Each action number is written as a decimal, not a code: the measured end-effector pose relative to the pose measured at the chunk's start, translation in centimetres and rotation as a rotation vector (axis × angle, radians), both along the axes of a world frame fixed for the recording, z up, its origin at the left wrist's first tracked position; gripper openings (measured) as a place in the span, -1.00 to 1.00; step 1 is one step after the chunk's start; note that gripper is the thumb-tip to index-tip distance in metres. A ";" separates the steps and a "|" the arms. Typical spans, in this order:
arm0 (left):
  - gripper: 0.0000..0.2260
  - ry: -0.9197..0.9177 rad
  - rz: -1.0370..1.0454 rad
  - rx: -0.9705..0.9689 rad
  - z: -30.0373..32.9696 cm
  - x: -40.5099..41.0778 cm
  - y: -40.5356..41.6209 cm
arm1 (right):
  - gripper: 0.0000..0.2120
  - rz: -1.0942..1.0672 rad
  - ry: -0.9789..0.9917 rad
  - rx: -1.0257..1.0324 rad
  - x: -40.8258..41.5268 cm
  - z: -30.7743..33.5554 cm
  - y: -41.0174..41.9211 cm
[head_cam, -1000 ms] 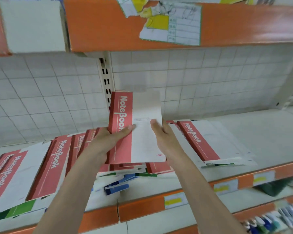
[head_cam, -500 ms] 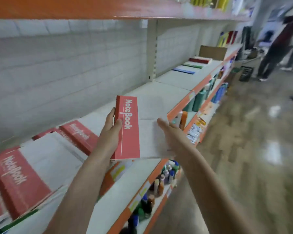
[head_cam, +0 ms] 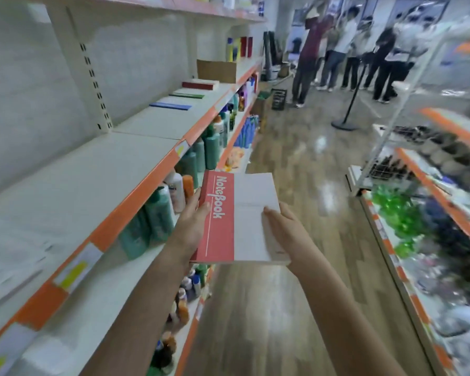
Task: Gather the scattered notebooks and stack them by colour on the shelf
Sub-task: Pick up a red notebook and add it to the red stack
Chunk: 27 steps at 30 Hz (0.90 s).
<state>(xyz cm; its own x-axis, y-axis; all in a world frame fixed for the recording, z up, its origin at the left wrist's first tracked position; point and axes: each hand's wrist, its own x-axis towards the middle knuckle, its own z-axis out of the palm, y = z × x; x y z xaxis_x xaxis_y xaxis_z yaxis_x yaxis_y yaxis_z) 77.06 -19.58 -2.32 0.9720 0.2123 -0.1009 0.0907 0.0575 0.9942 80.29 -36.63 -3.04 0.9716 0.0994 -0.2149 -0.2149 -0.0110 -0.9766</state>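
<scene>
Notebooks, red ones (head_cam: pixel 238 221), are clamped between my left hand (head_cam: pixel 192 229) and right hand (head_cam: pixel 288 232), now off the shelf (head_cam: pixel 98 169) and out over the aisle, heading for the red stack (head_cam: pixel 200 84) down the shelf.

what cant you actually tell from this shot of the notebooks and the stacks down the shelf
- Head view, red notebooks: how many are held; only the top cover shows.
- Left hand and right hand: the grip underneath, hidden by the notebooks.
- Red stack, green stack, blue stack: counts, too small and blurred.
</scene>
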 end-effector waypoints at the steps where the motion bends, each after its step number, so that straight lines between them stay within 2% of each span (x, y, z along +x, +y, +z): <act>1: -0.74 0.002 -0.016 -0.014 -0.3 0.8 -0.9 | -0.78 -0.012 0.012 0.008 0.5 -0.2 -1.0; 6: -0.79 0.029 -0.062 0.001 -1.4 4.6 -4.6 | -0.81 -0.098 0.029 0.071 3.3 -1.3 -4.7; 14: -0.66 0.038 -0.207 0.025 -3.3 12.8 -8.2 | -0.80 -0.164 0.051 0.075 10.4 -3.7 -8.7; 27: -0.66 -0.033 -0.304 -0.044 -1.4 34.1 -11.4 | -0.85 -0.212 0.018 -0.003 31.4 -2.5 -11.7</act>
<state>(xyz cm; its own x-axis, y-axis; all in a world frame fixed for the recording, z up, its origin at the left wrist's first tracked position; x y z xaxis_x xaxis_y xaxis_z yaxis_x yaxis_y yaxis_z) 111.16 -31.00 -3.72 0.9931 -0.0928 -0.0712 0.0783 0.0753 0.9941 111.69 -48.37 -5.53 0.9667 -0.1078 -0.2320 -0.2298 0.0330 -0.9727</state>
